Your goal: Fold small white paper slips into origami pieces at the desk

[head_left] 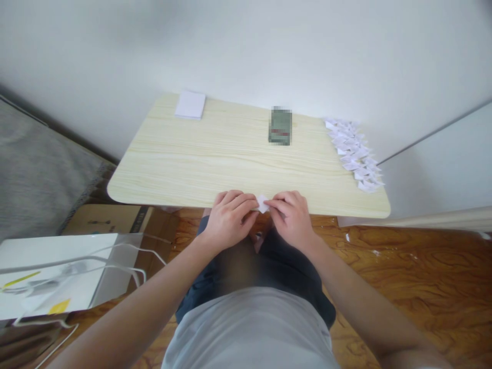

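Note:
My left hand (230,215) and my right hand (292,215) meet at the near edge of a light wooden table (215,159). Both pinch a small white folded paper piece (262,203) between their fingertips, right at the table's rim. Their fingers are curled and closed on it. A stack of white paper sheets (190,104) lies at the far left of the table. A pile of several white folded paper pieces (355,154) runs along the right side.
A dark phone (280,126) lies at the back middle of the table. A white paper bag (57,279) and a cardboard box (111,220) stand on the wooden floor to my left. A white wall rises behind the table.

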`<state>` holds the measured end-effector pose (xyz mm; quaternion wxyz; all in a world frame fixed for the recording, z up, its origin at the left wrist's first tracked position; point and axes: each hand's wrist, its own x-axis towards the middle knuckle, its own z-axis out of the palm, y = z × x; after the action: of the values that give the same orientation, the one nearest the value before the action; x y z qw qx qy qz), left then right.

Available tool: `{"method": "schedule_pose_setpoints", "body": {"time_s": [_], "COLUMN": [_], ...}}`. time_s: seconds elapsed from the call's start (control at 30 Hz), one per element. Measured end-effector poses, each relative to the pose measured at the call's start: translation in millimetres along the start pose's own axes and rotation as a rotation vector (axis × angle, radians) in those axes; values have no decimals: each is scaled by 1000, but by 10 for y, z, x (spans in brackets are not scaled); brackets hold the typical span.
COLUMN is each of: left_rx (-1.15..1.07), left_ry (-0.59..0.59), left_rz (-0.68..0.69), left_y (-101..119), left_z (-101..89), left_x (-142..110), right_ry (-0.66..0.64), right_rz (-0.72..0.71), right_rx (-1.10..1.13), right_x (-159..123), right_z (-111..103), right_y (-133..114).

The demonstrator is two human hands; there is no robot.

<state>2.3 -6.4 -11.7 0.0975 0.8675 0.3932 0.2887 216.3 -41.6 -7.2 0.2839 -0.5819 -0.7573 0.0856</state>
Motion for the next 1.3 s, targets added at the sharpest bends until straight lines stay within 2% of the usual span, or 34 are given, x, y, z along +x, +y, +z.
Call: {"method": "schedule_pose_setpoints", "body": {"time_s": [0.63,0.83,1.03,1.17,1.3], "left_rx": [-122,-94,-102,-57,-23], "left_ry": [-134,-70,-26,3,38], "left_rz": [-24,36,14,-37,-90], "left_y": [-54,-75,-79,-52,-3], "left_z": [-131,-69,-7,2,20], "left_x": [192,168,159,151,147], "right_ry": [-78,-17,70,44,-35], "right_rz": [-48,-33,-6,28,60], "right_rx": [49,53,10,-45,-78], "right_x": [17,-11,-23,20,117], "right_z": [-71,-23,45,33,-37], "right_y": [88,72,57,29,-10]}}
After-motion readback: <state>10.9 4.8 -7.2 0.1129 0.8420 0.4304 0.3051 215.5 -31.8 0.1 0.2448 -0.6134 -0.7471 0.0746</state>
